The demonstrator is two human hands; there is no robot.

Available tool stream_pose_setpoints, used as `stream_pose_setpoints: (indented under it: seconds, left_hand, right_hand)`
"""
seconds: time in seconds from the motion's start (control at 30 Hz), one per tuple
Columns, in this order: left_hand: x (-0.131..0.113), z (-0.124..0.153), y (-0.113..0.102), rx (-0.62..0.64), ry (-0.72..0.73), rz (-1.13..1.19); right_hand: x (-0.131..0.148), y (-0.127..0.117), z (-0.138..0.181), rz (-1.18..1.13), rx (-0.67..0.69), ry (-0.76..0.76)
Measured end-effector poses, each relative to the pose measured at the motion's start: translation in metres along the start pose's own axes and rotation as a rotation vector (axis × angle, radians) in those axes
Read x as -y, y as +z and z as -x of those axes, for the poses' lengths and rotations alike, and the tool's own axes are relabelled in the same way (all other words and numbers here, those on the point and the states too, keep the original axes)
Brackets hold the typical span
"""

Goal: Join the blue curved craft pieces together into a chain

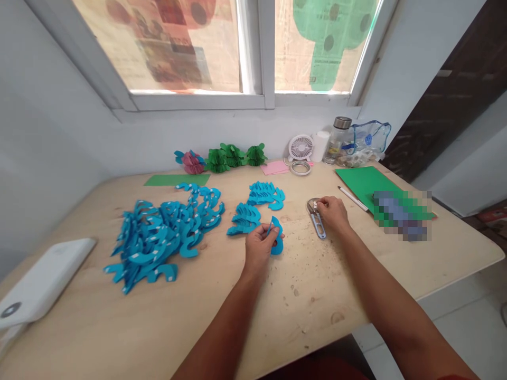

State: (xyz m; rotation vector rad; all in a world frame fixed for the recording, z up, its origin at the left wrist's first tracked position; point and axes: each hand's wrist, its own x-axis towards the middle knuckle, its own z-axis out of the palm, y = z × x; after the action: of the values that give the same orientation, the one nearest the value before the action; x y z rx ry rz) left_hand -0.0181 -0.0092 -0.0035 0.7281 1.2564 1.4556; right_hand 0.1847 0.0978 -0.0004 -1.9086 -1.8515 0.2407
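Observation:
My left hand (260,247) pinches a curved blue paper piece (278,244) above the table. My right hand (333,212) is at the upper end of scissors (318,226) with light blue handles, its fingertips pressed together beside small white bits (315,205). Whatever those fingertips hold is too small to make out. Just beyond my left hand are two fanned groups of blue paper pieces, a nearer stack (244,217) and a farther stack (266,193). To the left spreads a large heap of blue paper curves (158,237) dotted with white squares.
A white power bank-like device (43,279) lies at left. Along the wall stand green paper figures (233,156), a pink one (191,162), a small fan (301,148), a tape roll (300,168) and a bottle (337,141). Right of me are a white pen (353,198) and green sheets (368,182).

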Motion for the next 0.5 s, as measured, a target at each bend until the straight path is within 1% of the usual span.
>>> stream_pose_setpoints:
  seconds: [0.23, 0.4, 0.5]
  left_hand:
    - [0.0003, -0.0004, 0.0005, -0.001, 0.012, -0.013]
    - [0.0004, -0.0007, 0.0006, 0.009, 0.007, 0.0]
    - [-0.0001, -0.0004, 0.0008, 0.005, 0.01, -0.005]
  right_hand:
    - [0.0015, 0.0021, -0.0017, 0.017, -0.023, -0.003]
    - [0.0051, 0.0003, -0.0018, -0.013, -0.007, 0.039]
    - [0.0051, 0.0003, -0.0017, -0.069, -0.009, 0.065]
